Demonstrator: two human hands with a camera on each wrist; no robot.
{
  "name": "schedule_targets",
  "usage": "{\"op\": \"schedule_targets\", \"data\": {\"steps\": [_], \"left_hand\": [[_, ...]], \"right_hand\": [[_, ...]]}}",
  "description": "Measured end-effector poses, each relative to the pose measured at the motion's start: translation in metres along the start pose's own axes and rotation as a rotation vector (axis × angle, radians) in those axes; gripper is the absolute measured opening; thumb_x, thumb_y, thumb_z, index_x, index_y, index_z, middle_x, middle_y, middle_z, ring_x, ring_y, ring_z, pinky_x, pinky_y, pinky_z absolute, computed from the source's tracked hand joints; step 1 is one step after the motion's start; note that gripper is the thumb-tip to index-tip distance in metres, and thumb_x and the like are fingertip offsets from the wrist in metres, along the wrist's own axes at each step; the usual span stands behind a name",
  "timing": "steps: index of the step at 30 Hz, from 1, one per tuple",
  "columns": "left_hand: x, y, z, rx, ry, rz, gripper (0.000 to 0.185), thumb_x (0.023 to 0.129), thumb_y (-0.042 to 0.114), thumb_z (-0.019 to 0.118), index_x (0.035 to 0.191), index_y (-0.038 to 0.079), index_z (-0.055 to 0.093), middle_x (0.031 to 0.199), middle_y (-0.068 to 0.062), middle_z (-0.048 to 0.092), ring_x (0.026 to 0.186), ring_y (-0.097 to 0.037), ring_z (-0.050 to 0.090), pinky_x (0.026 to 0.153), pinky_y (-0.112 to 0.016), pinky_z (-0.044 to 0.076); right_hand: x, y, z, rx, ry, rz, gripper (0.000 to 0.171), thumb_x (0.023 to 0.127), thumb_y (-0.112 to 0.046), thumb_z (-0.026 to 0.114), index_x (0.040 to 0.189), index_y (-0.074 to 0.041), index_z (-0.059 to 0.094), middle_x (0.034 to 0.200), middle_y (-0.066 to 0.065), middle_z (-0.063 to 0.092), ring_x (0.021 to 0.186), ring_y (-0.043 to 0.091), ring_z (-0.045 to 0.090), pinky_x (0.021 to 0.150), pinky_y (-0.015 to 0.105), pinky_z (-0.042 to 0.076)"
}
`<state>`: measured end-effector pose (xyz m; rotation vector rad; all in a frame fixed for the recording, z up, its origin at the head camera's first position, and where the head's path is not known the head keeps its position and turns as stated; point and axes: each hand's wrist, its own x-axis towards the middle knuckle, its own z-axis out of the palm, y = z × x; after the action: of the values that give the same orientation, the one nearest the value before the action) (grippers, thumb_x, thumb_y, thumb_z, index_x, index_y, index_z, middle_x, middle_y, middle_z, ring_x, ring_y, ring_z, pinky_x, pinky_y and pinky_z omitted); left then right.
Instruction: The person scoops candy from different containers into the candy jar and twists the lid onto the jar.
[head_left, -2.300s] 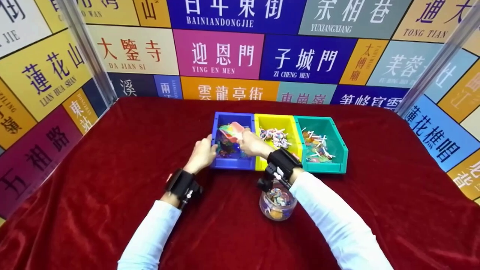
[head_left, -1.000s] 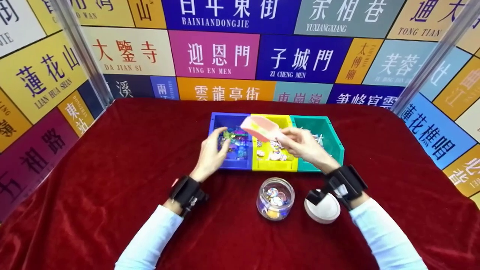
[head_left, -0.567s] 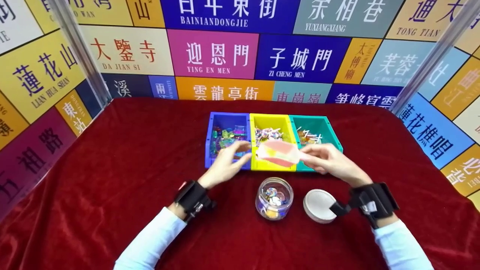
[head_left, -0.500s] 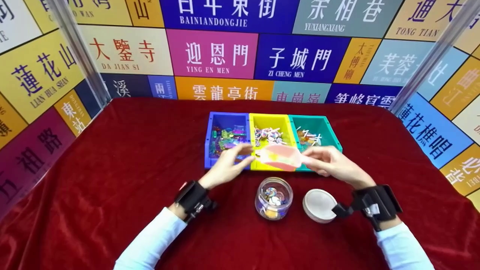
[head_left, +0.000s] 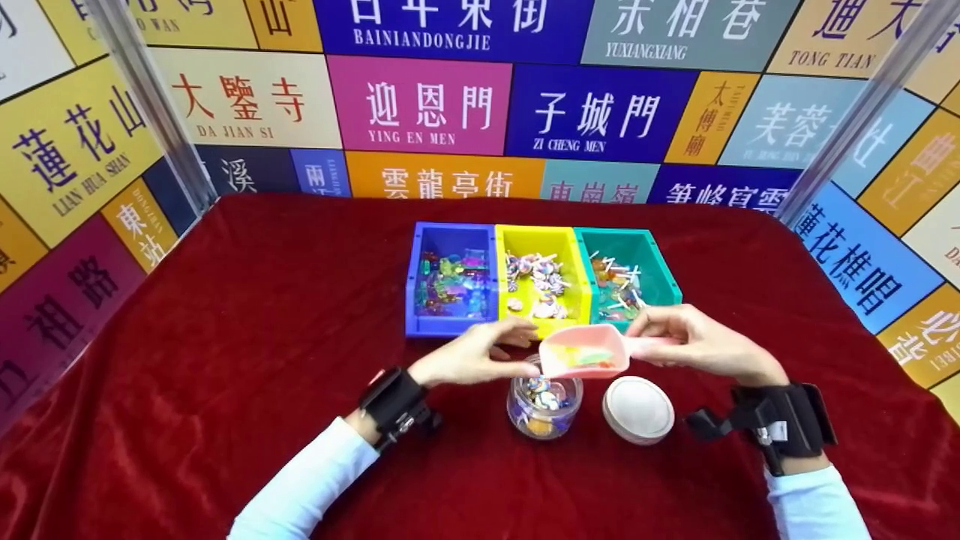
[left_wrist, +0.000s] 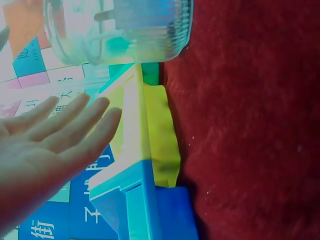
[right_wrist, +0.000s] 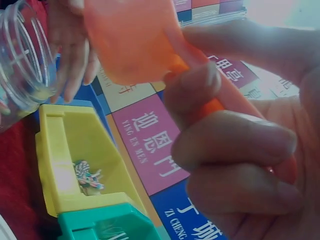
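Observation:
My right hand (head_left: 697, 345) grips the handle of a pink scoop (head_left: 551, 360), which carries yellow, green and orange pieces that look like candies. The scoop is held above and behind the rim of an open glass jar (head_left: 544, 420) and partly hides it. Swirl-patterned candies lie inside the jar. My left hand (head_left: 476, 356) is beside the scoop's front end, its fingers extended and holding nothing. In the left wrist view the left fingers (left_wrist: 75, 125) are straight, below the jar. In the right wrist view my right fingers (right_wrist: 235, 140) curl round the scoop handle.
Behind the hands stand joined blue (head_left: 450, 327), yellow (head_left: 517, 241) and green (head_left: 664, 281) bins. The blue one holds shiny coloured pieces; the other two hold small lollipops. A white lid (head_left: 637, 409) lies right of the jar on the red cloth (head_left: 262, 360).
The scoop came out of the blue bin with pieces in it and moved right and toward me, to the jar. My left hand left the blue bin and followed it.

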<state>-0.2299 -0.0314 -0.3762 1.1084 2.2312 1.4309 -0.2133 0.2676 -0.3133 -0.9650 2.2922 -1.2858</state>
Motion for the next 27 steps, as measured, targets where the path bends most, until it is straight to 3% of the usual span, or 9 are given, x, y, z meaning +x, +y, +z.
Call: {"op": "schedule_targets", "data": {"steps": [4, 9, 18, 27], "left_hand": [[0.002, -0.005, 0.004, 0.028, -0.078, -0.004, 0.072, 0.075, 0.022, 0.071, 0.133, 0.001, 0.034, 0.128, -0.011, 0.048, 0.116, -0.02, 0.047, 0.09, -0.032, 0.044], [0.003, -0.004, 0.009, 0.095, -0.127, 0.008, 0.079, 0.069, 0.023, 0.076, 0.134, 0.004, 0.034, 0.128, -0.01, 0.048, 0.114, -0.017, 0.048, 0.089, -0.025, 0.044], [0.004, -0.005, 0.015, 0.248, -0.124, 0.02, 0.078, 0.065, 0.029, 0.079, 0.129, 0.006, 0.041, 0.119, -0.007, 0.054, 0.104, -0.019, 0.054, 0.089, -0.017, 0.04], [0.005, -0.008, 0.016, 0.246, -0.129, 0.032, 0.075, 0.065, 0.027, 0.078, 0.128, 0.006, 0.042, 0.119, -0.008, 0.055, 0.104, -0.02, 0.054, 0.089, -0.018, 0.04]], "right_hand": [[-0.002, -0.001, 0.0, -0.017, 0.005, 0.007, 0.01, 0.086, -0.005, 0.055, 0.095, -0.006, 0.06, 0.079, 0.003, 0.063, 0.065, 0.007, 0.049, 0.054, 0.024, 0.042], [-0.003, -0.002, 0.0, -0.06, 0.007, 0.02, 0.01, 0.086, -0.008, 0.056, 0.095, -0.007, 0.06, 0.081, 0.004, 0.064, 0.067, 0.009, 0.05, 0.057, 0.025, 0.044], [-0.003, -0.001, 0.002, -0.192, 0.005, 0.029, 0.008, 0.086, -0.017, 0.058, 0.092, -0.012, 0.062, 0.082, 0.008, 0.065, 0.072, 0.013, 0.055, 0.064, 0.023, 0.047], [-0.003, -0.008, 0.005, -0.293, 0.017, 0.038, 0.01, 0.085, -0.021, 0.06, 0.092, -0.015, 0.062, 0.081, -0.001, 0.065, 0.072, 0.009, 0.054, 0.062, 0.021, 0.046]]}}
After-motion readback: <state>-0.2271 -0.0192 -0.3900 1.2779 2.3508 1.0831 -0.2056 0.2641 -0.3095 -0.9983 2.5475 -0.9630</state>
